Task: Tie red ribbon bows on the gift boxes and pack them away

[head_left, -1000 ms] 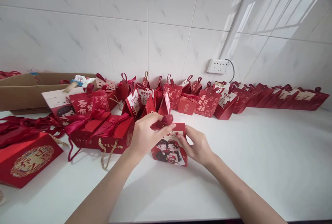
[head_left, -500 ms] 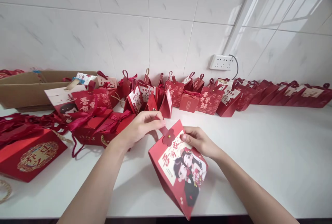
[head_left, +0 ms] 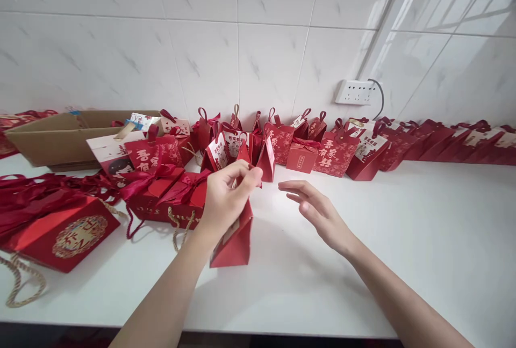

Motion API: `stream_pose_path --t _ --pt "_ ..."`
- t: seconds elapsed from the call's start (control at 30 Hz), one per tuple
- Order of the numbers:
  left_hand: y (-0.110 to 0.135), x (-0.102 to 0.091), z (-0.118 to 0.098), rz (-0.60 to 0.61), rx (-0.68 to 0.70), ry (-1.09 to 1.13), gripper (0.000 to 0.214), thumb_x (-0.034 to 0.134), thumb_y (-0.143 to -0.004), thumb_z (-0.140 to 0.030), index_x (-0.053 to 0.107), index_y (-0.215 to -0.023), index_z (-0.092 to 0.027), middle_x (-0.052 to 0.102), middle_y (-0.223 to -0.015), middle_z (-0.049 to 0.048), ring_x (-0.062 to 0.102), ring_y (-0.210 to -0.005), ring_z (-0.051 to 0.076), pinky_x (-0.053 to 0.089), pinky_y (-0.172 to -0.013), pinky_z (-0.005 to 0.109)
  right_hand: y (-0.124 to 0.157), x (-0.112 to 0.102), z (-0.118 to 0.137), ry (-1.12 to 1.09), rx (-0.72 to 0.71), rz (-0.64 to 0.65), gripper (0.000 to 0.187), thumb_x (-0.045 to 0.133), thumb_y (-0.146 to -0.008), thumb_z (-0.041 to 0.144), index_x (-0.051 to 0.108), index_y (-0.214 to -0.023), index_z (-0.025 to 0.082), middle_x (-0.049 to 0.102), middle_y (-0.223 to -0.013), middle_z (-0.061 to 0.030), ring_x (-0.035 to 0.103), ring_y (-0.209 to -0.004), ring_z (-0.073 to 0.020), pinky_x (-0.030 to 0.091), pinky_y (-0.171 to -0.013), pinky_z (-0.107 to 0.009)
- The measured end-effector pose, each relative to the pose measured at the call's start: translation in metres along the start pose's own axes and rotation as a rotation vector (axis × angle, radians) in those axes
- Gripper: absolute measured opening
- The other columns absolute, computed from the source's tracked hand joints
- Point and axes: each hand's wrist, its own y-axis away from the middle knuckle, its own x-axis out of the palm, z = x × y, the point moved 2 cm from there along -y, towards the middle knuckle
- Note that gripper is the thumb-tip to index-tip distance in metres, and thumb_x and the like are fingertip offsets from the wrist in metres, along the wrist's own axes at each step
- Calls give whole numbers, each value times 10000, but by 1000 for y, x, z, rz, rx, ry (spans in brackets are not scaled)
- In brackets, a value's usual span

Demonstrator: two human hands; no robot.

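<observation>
My left hand point(head_left: 228, 195) is closed in a pinch on the top strap of a red gift box point(head_left: 236, 243), which hangs below it, side face toward me. My hand and wrist hide much of the box's printed front. To the right, my right hand point(head_left: 318, 214) is apart from the box, fingers stretched out and holding nothing. Just behind the hands stands a narrow red gift box point(head_left: 266, 160). Close to my left wrist lie red boxes with ribbon bows point(head_left: 161, 205) and a twisted rope handle point(head_left: 177, 224).
A large red box with a gold emblem point(head_left: 84, 235) lies at the left on the white table point(head_left: 302, 289). Behind it is an open cardboard carton point(head_left: 60, 146). Several red gift boxes point(head_left: 334, 154) line the tiled wall, which bears a power socket point(head_left: 357, 93).
My right hand has let go of the gift box and drawn away. The box has swung from its tilted front view to hang side-on under my left hand.
</observation>
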Motion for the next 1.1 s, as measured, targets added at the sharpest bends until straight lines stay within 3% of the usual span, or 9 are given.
stream_pose_path --t 0.13,0.23,0.33,0.5,0.63,0.73,0.83,0.9,1.1 --pt "7 2 -5 123 242 -167 229 451 -840 -200 680 -844 -180 650 -920 61 590 -966 194 481 -857 320 3 5 3 -51 -67 60 648 573 -746 665 489 -1229 241 542 -1276 -115 532 -1175 -273 436 -988 -453" --pt "9 5 -5 167 273 -262 271 462 -822 -115 673 -976 -186 636 -1020 66 596 -997 184 498 -862 306 2 6 4 -71 40 6 479 572 -803 569 565 -1125 215 653 -1093 -92 639 -971 -248 534 -807 -381" --pt "8 7 -4 182 204 -246 276 482 -825 -100 679 -990 -199 635 -1059 59 608 -1000 176 527 -802 263 0 3 5 -137 130 -56 363 546 -830 520 655 -937 190 699 -870 -52 665 -800 -224 541 -678 -323" --pt "6 7 -2 206 -54 -18 220 543 -814 -139 695 -955 -214 642 -1061 38 643 -693 104 535 -610 210 1 0 2 -368 261 -89 315 605 -795 488 670 -815 181 681 -703 -30 630 -591 -172 498 -517 -263" --pt "6 9 -1 207 -118 25 209 582 -790 -160 689 -965 -197 649 -1062 51 628 -618 87 523 -557 199 1 2 -1 -340 256 -71 324 581 -810 492 646 -856 178 678 -742 -48 657 -677 -204 517 -550 -284" --pt "7 11 1 203 -73 -33 223 586 -785 -136 680 -981 -183 647 -1071 55 632 -635 82 538 -591 192 -1 1 -2 -92 61 -204 269 553 -857 384 556 -1061 210 654 -887 -57 650 -794 -201 542 -630 -314" --pt "10 14 2 161 68 -124 225 560 -819 -132 677 -1005 -185 636 -1088 53 651 -768 103 546 -630 176 0 1 3 364 -353 -388 308 550 -857 194 478 -1149 265 554 -1057 -70 582 -983 -201 545 -771 -369" --pt "14 16 2 141 170 -178 234 542 -840 -131 670 -1028 -187 634 -1090 55 643 -894 128 543 -622 160 2 3 4 610 -552 -411 305 524 -855 114 508 -1112 277 472 -1146 -86 514 -1103 -225 534 -834 -408" --pt "21 21 -1 124 362 -249 266 527 -845 -82 655 -1058 -179 643 -1075 49 622 -979 137 566 -759 206 5 6 7 824 -671 -362 337 499 -841 54 519 -1114 252 369 -1277 -121 434 -1195 -283 482 -912 -493"
